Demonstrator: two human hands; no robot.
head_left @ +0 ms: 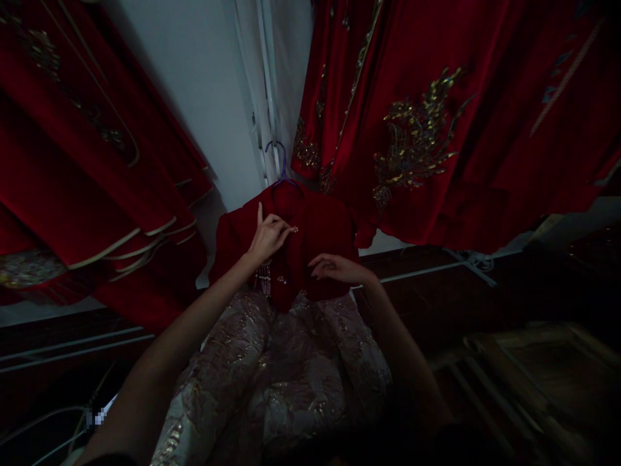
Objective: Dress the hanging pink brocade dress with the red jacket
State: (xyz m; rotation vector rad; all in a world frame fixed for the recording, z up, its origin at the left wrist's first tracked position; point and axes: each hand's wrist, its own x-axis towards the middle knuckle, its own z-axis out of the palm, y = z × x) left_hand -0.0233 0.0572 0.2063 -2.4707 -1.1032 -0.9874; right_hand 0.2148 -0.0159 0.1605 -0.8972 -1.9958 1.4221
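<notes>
A red jacket [330, 223] hangs on a purple hanger [283, 169] in front of me. My left hand [270, 237] lies on its upper front, thumb and forefinger pinched on a small pearly ornamental button [294, 229]. Another such button [282, 279] shows lower on the front, and a beaded fringe [263, 279] dangles below my left wrist. My right hand [336, 267] is over the jacket's right side, fingers loosely bent and apart, holding nothing. Beneath the jacket's hem spreads a pale brocade fabric with a shiny raised pattern [305, 395].
Red garments with pale trim [121, 213] hang at the left. More red garments with gold sequin embroidery [422, 139] hang at the upper right. White metal poles [266, 84] stand against the wall. A blurred wooden chair or stool [548, 362] is at the lower right.
</notes>
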